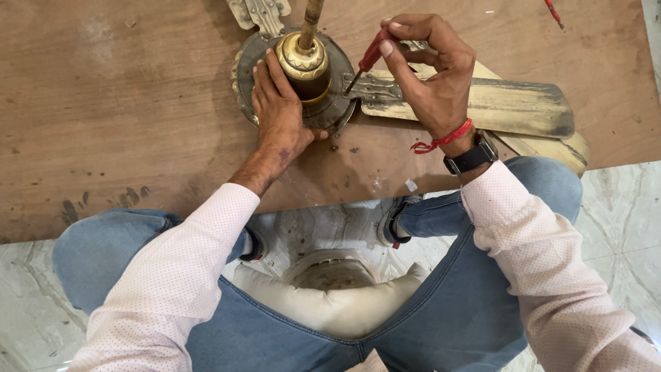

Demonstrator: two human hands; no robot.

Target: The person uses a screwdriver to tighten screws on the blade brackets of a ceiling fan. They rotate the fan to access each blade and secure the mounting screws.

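A dusty old ceiling fan motor [323, 110] with a brass centre cup [303, 62] lies on a brown plywood board [124, 110]. My left hand [279, 114] rests flat on the motor housing, fingers against the brass cup. My right hand [430, 69] grips a red-handled screwdriver [366, 60], its tip set on the blade bracket [375, 89] at the motor's right side. A cream fan blade [509, 103] runs off to the right under my right wrist.
Another blade bracket [260, 14] sticks out at the top. Small loose screws [344, 148] lie on the board near the motor. My knees in blue jeans straddle the board's near edge over a marble floor [620, 207]. A red item [553, 12] lies at top right.
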